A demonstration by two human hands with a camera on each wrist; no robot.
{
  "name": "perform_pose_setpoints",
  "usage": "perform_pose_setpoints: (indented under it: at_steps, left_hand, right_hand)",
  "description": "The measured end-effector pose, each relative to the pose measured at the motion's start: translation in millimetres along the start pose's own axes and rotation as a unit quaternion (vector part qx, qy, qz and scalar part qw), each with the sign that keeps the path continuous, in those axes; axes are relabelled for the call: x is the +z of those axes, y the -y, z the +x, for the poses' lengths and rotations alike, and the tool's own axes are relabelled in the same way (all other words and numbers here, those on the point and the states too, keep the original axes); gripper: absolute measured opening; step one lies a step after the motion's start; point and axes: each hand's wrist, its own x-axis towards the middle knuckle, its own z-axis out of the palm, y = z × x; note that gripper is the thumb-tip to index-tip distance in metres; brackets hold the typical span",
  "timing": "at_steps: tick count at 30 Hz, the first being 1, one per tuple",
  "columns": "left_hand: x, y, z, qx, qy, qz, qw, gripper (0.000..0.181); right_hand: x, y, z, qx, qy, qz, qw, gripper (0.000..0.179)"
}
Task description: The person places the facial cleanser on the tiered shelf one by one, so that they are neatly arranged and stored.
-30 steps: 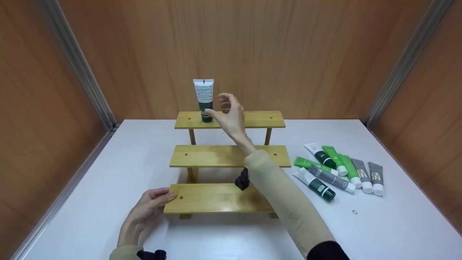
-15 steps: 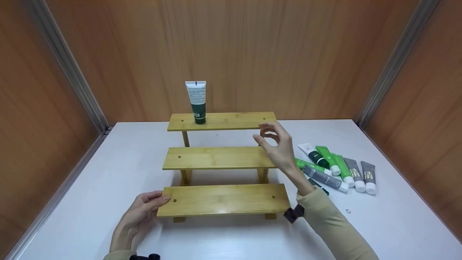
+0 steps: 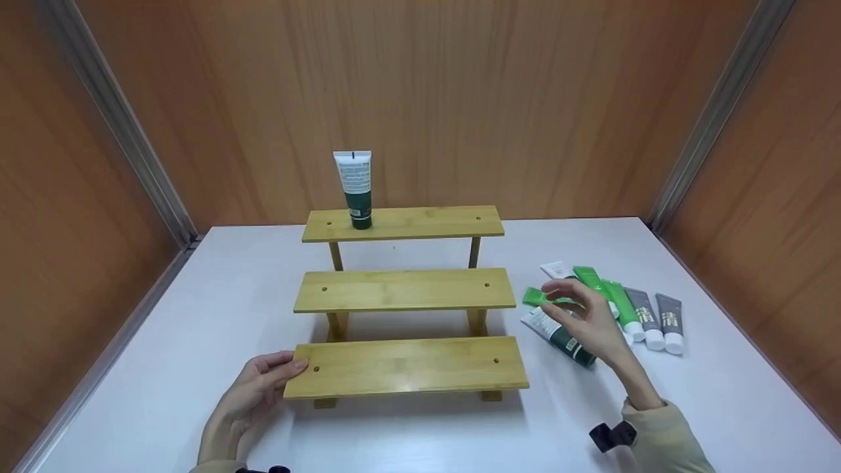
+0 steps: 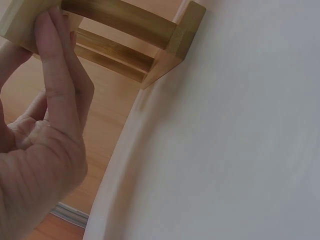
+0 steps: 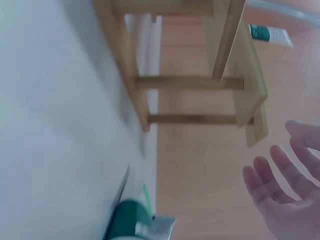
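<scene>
A three-tier wooden shelf stand [image 3: 404, 364] stands on the white table. My left hand [image 3: 255, 394] pinches the left end of its lowest board between thumb and fingers; in the left wrist view the fingers [image 4: 57, 85] press under that board. On the top board, toward the left, a white and dark green squeeze tube [image 3: 357, 190] stands upright on its cap. My right hand [image 3: 591, 325] hovers over the pile of tubes at the right, fingers loosely bent, thumb apart, holding nothing. Below it lies another white and dark green tube [image 3: 570, 345]; a green tube [image 3: 535, 296] is partly hidden behind the fingers.
More tubes lie in the pile: green tubes [image 3: 623, 309] and grey tubes with white caps [image 3: 670, 322], some overlapping. Wooden panels [image 3: 420, 105] wall the table at the back and both sides, with metal strips in the corners.
My right hand has drawn away from the upright tube on the top board and moved right and down to the pile. My left hand keeps its grip on the lowest board.
</scene>
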Motion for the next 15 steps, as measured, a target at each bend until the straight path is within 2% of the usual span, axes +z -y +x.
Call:
perform_pose_setpoints:
  at_steps: [8, 15]
  left_hand:
    - [0.3, -0.9, -0.1, -0.002, -0.005, 0.010, 0.9999, 0.009]
    - [-0.5, -0.4, 0.0, 0.005, -0.002, 0.020, 0.9998, 0.016]
  right_hand:
    - [-24.4, -22.6, -16.6, 0.036, 0.068, -0.026, 0.9967, 0.033]
    - [-34.9, -34.8, -24.4, 0.059, 0.107, -0.052, 0.9912, 0.037]
